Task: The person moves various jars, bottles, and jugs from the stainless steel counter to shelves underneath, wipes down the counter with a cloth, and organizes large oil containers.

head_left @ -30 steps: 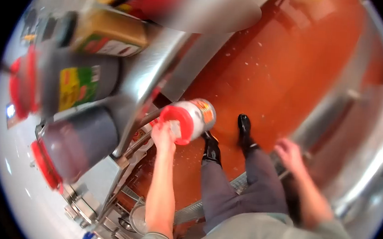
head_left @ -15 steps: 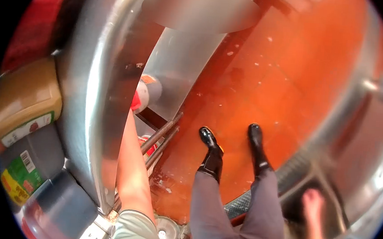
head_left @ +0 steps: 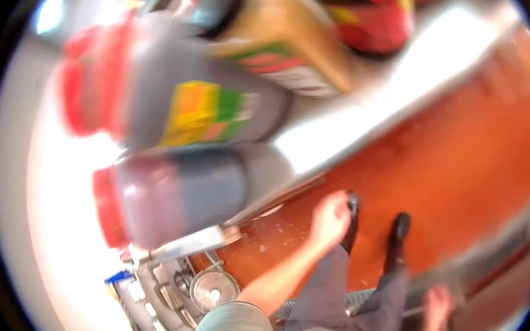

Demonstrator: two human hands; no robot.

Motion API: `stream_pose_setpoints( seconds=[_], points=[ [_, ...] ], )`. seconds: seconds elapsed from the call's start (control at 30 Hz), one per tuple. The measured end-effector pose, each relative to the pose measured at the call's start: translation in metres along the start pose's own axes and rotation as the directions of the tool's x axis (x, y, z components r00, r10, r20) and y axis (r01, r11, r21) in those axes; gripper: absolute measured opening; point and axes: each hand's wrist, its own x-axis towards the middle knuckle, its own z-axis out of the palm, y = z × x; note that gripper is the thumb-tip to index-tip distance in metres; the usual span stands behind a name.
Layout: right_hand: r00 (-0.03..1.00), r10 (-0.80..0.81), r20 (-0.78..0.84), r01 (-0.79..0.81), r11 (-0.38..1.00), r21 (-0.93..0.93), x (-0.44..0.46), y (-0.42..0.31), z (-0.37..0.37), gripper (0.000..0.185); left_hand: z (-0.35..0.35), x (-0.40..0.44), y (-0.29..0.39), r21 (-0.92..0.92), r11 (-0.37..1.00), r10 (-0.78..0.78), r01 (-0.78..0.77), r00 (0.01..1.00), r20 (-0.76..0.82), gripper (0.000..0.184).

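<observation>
My left hand (head_left: 331, 218) is over the floor in front of my legs, clear of the counter edge. Its fingers look loosely curled, with nothing visible in them. My right hand (head_left: 438, 300) hangs low beside my right leg, near the metal equipment on that side; motion blur hides its fingers. Closest to my left arm on the counter stands a dark plastic jar (head_left: 180, 190) with a red lid. Beside it is a larger grey jug (head_left: 221, 95) with a red lid and a yellow and green label.
A tan container (head_left: 292, 38) and a red package (head_left: 373, 22) stand farther along the metal counter (head_left: 366, 117). Below left are a round metal lid-like piece (head_left: 214, 290) and a panel with white parts (head_left: 157, 302). The orange-red floor (head_left: 450, 160) looks wet.
My left hand has come out from under the counter and now shows over the floor. My view has swung left, bringing the jars nearer the middle. My right hand still hangs low.
</observation>
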Motion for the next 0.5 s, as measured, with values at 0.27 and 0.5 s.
stream_pose_setpoints(
  seconds=[0.27, 0.5],
  points=[
    [0.969, -0.161, 0.188, 0.149, 0.986, 0.076, -0.009, -0.108, 0.034, 0.016, -0.292, -0.121, 0.063, -0.410, 0.849, -0.520, 0.333, 0.662, -0.540, 0.009],
    [0.915, -0.292, 0.278, 0.276, 0.957, 0.093, -0.063, -0.190, 0.076, 0.015, -0.453, -0.034, 0.103, 0.388, 0.915, 0.343, -0.113, 0.724, -0.598, 0.054]
  ],
)
